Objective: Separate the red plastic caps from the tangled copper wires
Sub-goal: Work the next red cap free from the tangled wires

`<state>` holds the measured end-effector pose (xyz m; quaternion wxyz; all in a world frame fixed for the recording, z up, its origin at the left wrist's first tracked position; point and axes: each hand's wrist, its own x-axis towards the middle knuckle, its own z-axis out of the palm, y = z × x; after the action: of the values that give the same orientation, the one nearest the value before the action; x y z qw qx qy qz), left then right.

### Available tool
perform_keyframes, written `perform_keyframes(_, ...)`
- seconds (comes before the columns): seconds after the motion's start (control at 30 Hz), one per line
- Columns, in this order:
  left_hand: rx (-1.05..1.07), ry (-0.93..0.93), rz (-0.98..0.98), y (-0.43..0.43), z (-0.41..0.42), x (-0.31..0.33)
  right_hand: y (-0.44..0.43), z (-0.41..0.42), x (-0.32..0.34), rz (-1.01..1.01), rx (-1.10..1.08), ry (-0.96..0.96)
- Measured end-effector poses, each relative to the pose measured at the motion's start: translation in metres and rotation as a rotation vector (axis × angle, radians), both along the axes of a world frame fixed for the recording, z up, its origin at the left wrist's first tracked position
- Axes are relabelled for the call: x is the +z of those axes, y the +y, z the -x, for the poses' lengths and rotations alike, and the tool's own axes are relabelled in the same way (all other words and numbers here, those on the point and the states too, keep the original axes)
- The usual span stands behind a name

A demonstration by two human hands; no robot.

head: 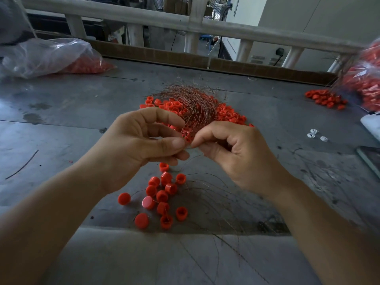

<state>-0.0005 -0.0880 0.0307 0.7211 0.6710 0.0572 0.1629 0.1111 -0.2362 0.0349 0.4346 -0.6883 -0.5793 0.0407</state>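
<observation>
Grey stained table (61, 112), pale railing (123, 14)

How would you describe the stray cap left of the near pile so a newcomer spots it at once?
On the grey table, look below the left hand to the small near group of red caps. The stray cap lies just left of that group, apart from the rest. It is the leftmost one, closed flat face up, touching no other cap.

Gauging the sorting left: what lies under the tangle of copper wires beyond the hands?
Red caps lie heaped under the wire tangle on the table. Those beneath its dense middle and near edge are hidden by wires, left hand and right hand.
</observation>
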Motion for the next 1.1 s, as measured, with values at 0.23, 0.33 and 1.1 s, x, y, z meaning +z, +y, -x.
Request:
perform_keyframes(0.23, 0.015, 0.095, -0.24, 0.008, 0.001, -0.004, -0.004, -0.002, 0.0, 0.251, -0.018, 0.01)
perform_keyframes(0.33, -0.056, 0.188, -0.381, 0.008, 0.001, -0.007, -0.004, -0.001, 0.0, 0.38, -0.008, -0.033)
perform_keyframes(1.1, 0.459, 0.29, -0.994, 0.026, -0.039, -0.045, -0.005, -0.004, -0.002, 0.441, -0.066, -0.06)
